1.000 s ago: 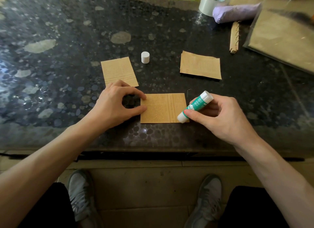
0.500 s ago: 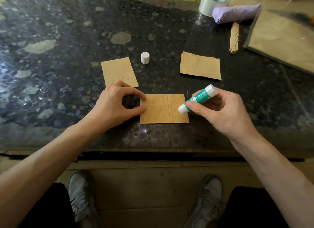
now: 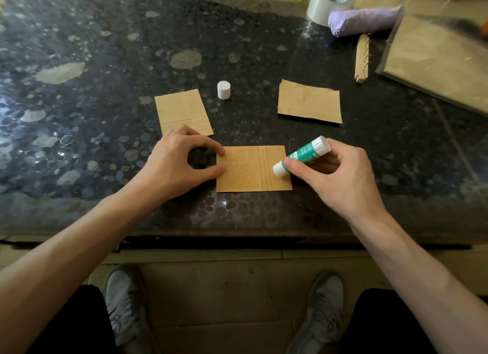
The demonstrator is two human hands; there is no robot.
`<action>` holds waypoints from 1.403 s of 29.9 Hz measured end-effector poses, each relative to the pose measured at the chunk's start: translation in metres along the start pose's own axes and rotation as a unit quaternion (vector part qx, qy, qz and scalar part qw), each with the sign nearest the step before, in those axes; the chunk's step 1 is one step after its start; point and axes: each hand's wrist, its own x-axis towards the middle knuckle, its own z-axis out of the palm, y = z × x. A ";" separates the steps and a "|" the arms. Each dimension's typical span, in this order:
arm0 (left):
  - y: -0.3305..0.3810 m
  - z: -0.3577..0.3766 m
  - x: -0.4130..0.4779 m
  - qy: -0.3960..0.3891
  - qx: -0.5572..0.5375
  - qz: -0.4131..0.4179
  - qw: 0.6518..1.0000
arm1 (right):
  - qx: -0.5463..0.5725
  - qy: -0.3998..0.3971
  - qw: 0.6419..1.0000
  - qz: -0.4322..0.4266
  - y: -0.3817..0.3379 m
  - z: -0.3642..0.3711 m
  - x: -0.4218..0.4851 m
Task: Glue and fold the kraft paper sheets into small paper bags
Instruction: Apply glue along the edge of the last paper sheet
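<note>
Lost far R corner to frame edge and glare: caught only part of tape roll (image 3: 320, 6), purple bundle (image 3: 364, 19) and clear sleeve (image 3: 435, 63) w/ brown paper inside. Couldn't read print on any paper. Couldn't tell whether tip of glue stick (image 3: 303, 154) touched paper or hung just above. Couldn't see lower fingers of R hand (image 3: 335, 179), tucked under palm. Found near edge of folded kraft piece (image 3: 182, 110) partly covered by L hand (image 3: 174, 163).

Logged kraft sheet (image 3: 245, 168) flat on desk (image 3: 100, 153), near front edge, between both hands, w/ fold lines marking off a strip on its R side. Noted L hand w/ thumb and forefinger curved into a ring, tips pressing sheet's L edge, wrapped round nothing. Noted R hand gripping glue stick between thumb and fingers, white tip angled down-left over R strip, approx mid-height. Spotted white cap (image 3: 223, 90) upright beyond sheet, apart from it, and stack of cut sheets (image 3: 310, 102) to R of cap.

Vs 1 s ago: found tip up from sheet's near R corner to mid-strip. Vs 0.5 s ago: hardly shifted, a touch further L. Saw no change in L hand, sheet, cap or stack.
</note>
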 end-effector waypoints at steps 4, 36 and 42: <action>0.000 0.000 0.000 -0.003 0.000 0.000 1.000 | -0.010 0.022 1.000 0.013 0.002 -0.002 0.003; -0.001 0.001 0.000 0.000 -0.006 -0.001 1.000 | -0.154 -0.037 0.983 -0.091 -0.017 0.005 0.010; -0.001 0.000 0.000 -0.004 -0.002 -0.003 1.000 | -0.102 -0.032 0.992 -0.060 -0.015 -0.003 0.017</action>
